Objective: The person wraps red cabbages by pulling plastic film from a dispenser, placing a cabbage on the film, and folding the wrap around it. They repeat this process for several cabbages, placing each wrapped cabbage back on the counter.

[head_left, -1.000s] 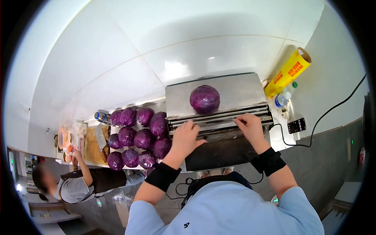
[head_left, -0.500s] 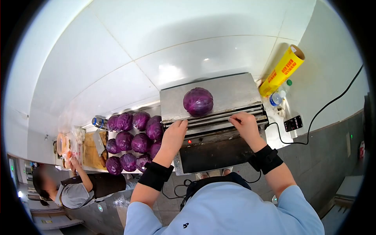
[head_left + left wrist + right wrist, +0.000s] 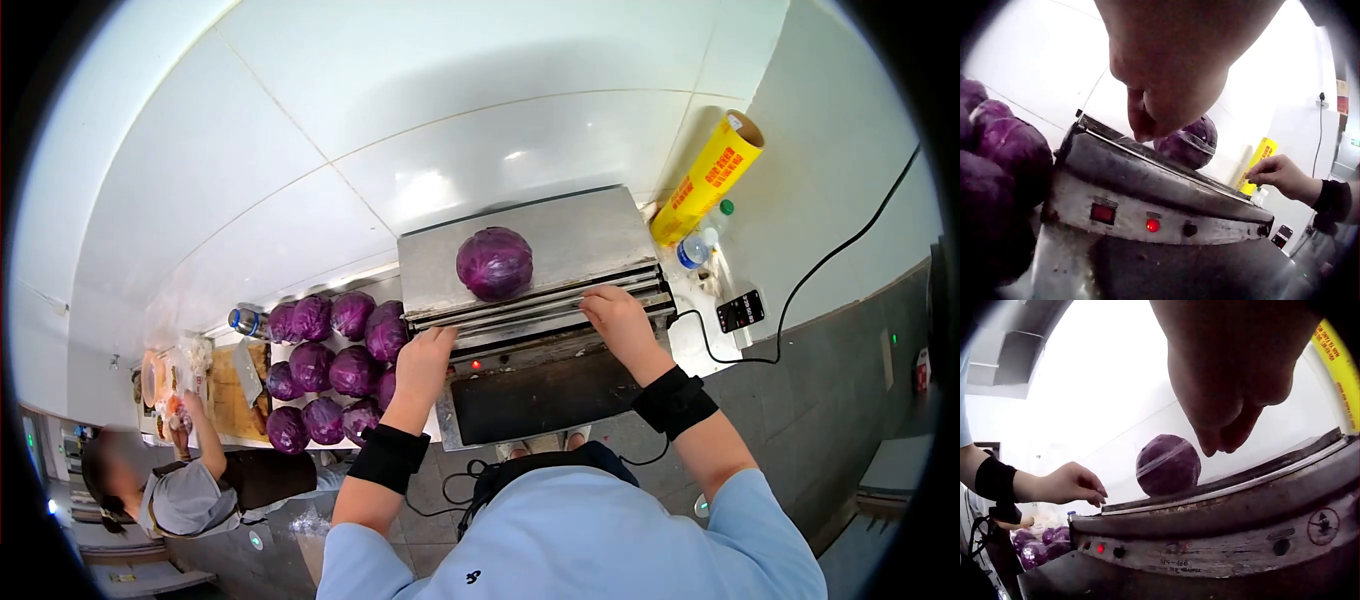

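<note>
A purple cabbage (image 3: 494,264) sits on the flat steel top of a wrapping machine (image 3: 590,225), behind its metal rollers. At the rollers' left end my left hand (image 3: 425,365) has thumb and fingertips together, pinching thin clear film that shows only faintly. My right hand (image 3: 622,325) pinches at the right part of the rollers in the same way; the film there is hard to see. In the left wrist view the left hand (image 3: 1169,75) hangs over the machine's front edge, beside a lit red lamp (image 3: 1152,225). The right wrist view shows the right hand (image 3: 1229,387) right of the cabbage (image 3: 1168,465).
Several purple cabbages (image 3: 311,367) stand in rows left of the machine. A yellow film roll (image 3: 708,178), bottles (image 3: 692,252) and a phone (image 3: 741,312) are at the right, with a black cable. A person (image 3: 200,497) works at a cutting board (image 3: 230,395) far left.
My left hand has gone from spread fingers to a pinch at the rollers' left end. A red lamp shows on the machine front. The whole scene has shifted slightly left in view.
</note>
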{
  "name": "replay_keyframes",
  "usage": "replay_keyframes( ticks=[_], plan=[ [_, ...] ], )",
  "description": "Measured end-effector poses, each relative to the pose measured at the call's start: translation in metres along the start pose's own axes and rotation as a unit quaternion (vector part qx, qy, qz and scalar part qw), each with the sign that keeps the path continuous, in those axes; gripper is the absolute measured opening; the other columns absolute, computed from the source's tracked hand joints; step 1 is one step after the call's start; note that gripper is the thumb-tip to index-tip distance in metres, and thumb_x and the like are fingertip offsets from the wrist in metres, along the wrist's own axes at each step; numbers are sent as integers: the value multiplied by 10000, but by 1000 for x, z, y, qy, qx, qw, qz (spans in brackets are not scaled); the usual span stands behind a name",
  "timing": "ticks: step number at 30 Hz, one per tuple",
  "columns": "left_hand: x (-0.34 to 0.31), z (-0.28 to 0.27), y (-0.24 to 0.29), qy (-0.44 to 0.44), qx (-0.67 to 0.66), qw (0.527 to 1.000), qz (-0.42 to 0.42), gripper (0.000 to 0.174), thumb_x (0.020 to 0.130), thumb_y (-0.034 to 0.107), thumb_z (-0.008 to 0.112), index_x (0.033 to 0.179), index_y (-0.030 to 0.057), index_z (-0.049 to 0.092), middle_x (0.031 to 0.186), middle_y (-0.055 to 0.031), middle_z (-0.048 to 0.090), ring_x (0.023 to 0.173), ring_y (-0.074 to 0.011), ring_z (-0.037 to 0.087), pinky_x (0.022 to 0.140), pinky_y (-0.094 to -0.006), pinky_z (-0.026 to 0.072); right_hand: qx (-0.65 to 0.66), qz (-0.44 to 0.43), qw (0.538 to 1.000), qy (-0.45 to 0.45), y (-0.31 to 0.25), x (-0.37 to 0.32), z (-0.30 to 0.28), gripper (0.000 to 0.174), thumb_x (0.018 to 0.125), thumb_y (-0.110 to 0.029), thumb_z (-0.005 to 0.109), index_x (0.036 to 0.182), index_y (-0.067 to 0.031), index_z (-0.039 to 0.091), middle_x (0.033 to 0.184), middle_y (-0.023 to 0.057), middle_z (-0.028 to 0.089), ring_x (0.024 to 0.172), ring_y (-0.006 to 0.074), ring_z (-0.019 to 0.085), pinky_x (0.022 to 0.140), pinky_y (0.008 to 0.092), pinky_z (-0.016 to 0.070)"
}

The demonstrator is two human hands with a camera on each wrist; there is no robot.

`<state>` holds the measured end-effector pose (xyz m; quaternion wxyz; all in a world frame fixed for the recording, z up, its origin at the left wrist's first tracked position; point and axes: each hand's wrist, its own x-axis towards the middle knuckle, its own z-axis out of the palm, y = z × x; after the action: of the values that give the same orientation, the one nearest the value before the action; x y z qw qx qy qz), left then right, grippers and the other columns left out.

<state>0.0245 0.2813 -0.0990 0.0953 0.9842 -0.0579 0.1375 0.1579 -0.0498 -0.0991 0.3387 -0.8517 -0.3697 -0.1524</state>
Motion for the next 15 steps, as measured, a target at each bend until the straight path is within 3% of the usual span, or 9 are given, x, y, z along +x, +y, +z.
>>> replay_keyframes(
  ticks=[5, 8, 15],
  plan=[
    [-11, -1, 1, 26, 24, 998, 46, 294, 785, 60, 671, 1079, 62, 672, 960, -87, 671, 918, -279, 697, 738, -382, 579, -47, -35, 998, -37, -2, -10, -6, 113, 844, -81, 754, 943, -59, 705, 872, 96, 688, 836, 319, 688, 741, 411, 570],
    [-16, -7, 7, 33, 25, 998, 53, 294, 784, 62, 670, 1078, 54, 672, 959, -82, 669, 922, -275, 693, 747, -375, 579, -90, -33, 990, -104, -4, -23, -13, 149, 831, -99, 691, 980, -83, 694, 963, 79, 699, 933, 279, 692, 794, 388, 572],
    [-30, -10, 13, 72, 16, 995, 71, 269, 806, 67, 652, 1072, 45, 680, 981, -89, 675, 924, -273, 692, 765, -366, 577, -51, -41, 996, -67, -22, -39, -27, 154, 842, -96, 711, 995, -77, 713, 957, 81, 698, 913, 271, 693, 789, 376, 577]
  ],
)
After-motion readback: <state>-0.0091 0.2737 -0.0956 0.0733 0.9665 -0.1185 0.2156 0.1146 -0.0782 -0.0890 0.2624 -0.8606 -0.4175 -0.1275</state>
